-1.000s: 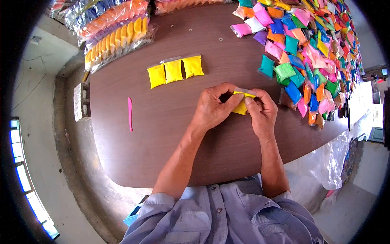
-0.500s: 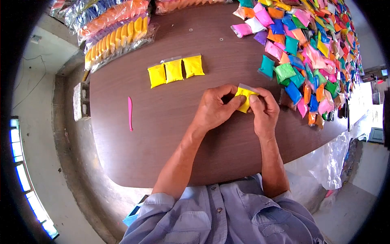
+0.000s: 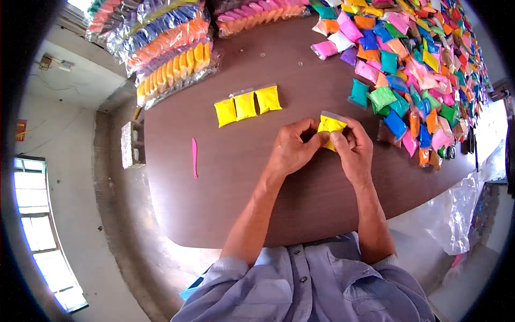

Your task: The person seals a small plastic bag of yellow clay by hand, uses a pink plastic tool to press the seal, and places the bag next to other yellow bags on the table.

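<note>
A small clear packet of yellow modelling clay (image 3: pixel 331 124) is pinched between both hands above the brown table (image 3: pixel 236 198). My left hand (image 3: pixel 296 146) grips its left side, thumb on the front. My right hand (image 3: pixel 354 147) holds the right side, its thumb pressing near the lower middle and partly covering the packet. Three similar yellow packets (image 3: pixel 245 105) lie in a row to the left of my hands. Farther left, a pink plastic modelling knife (image 3: pixel 195 158) rests on the table.
A large heap of small packets in many colours (image 3: pixel 413 80) covers the table's right side. At the back left are long clear bags of orange-yellow pieces (image 3: pixel 177 70) and other colours. A crumpled clear plastic sheet (image 3: pixel 456 214) hangs beyond the right edge.
The view has turned slightly, so everything on the table appears farther right. Both hands still hold the yellow packet, and the thumbs sit a little lower on it.
</note>
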{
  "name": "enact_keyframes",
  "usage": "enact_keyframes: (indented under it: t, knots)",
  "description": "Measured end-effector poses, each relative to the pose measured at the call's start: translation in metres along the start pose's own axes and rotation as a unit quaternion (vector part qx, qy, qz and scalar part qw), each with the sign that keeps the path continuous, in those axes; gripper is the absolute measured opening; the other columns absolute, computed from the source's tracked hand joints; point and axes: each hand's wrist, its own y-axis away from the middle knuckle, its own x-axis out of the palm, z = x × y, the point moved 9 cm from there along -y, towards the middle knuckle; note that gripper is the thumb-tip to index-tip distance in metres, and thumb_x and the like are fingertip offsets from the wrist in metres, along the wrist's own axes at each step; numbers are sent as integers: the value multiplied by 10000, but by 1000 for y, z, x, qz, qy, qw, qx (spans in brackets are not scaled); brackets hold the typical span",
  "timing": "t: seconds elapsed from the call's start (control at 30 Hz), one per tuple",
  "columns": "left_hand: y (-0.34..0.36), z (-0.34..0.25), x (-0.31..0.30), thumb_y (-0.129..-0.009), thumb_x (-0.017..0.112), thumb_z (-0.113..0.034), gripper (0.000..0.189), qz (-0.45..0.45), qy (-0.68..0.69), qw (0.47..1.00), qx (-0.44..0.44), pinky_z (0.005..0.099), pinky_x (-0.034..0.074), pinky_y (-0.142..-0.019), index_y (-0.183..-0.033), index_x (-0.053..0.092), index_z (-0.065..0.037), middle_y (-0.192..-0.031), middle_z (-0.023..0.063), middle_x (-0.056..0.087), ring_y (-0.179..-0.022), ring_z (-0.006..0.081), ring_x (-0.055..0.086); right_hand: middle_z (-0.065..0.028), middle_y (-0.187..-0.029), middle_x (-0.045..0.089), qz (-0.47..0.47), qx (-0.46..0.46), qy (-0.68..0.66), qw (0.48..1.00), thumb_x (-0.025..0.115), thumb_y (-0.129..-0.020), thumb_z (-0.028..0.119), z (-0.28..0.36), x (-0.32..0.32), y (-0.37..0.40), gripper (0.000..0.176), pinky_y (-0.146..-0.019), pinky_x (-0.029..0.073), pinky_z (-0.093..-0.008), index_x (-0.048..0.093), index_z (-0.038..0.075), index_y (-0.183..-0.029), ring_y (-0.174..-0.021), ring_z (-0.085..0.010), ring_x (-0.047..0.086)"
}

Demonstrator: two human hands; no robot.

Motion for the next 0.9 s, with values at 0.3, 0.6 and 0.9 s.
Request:
enact_keyframes:
  t: [0.3, 0.6, 0.9]
  knots:
    - [27, -11, 6, -927, 716, -108, 221, -15, 26, 997, -73, 254, 530, -810, -1105, 695, 21, -961, 39, 730, -886, 96, 651, -23, -996, 654, 20, -26, -2, 999, 681, -960, 89, -12, -5, 1, 259, -788, 524, -251, 628, -16, -1191, -895, -72, 602]
    - [37, 5, 4, -950, 709, -68, 193, -89, 72, 990, -84, 267, 547, -847, -1105, 677, 43, -1002, 66, 724, -893, 119, 674, -62, -1028, 686, 54, 39, -121, 990, 712, -934, 108, -5, 4, 3, 282, -789, 539, -267, 644, -17, -1177, -911, -93, 640]
    - [39, 10, -1, -978, 693, -122, 197, -87, 71, 991, -77, 272, 535, -818, -1096, 685, 35, -980, 49, 703, -880, 105, 629, -59, -997, 676, 106, 25, -9, 994, 700, -935, 113, -7, 9, 0, 262, -763, 540, -270, 643, -13, -1158, -883, -89, 633]
